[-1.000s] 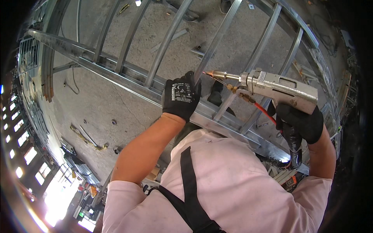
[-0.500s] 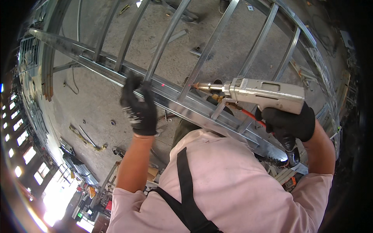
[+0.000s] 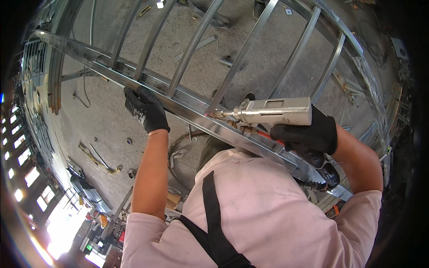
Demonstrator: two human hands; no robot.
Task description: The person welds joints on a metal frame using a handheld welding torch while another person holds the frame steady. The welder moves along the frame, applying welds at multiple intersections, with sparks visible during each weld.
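Observation:
A long shiny metal rail [image 3: 190, 115] runs slantwise in front of me, along the near side of a metal frame with several crossbars [image 3: 193, 48]. My left hand [image 3: 148, 110], in a black glove, is closed on the rail's near edge, left of the middle. In my black-gloved right hand [image 3: 313, 134] is a pale metal laser welding gun [image 3: 275, 111], my fingers wrapped round its grip. Its brass-coloured nozzle points left, its tip at the rail near the foot of a crossbar. A small red light spot shows at that tip. My right fingers are partly hidden.
A red hose [image 3: 264, 135] and a dark cable trail from the gun. Below the frame, the concrete floor [image 3: 103, 129] holds metal offcuts [image 3: 204, 42], a bent strap [image 3: 100, 161] and a loose cable [image 3: 178, 138]. Another person's shoe [image 3: 258, 9] shows at the top.
My left hand has come down from above the rail to its near edge and closed on it. The gun has moved left and down, bringing its nozzle to the rail.

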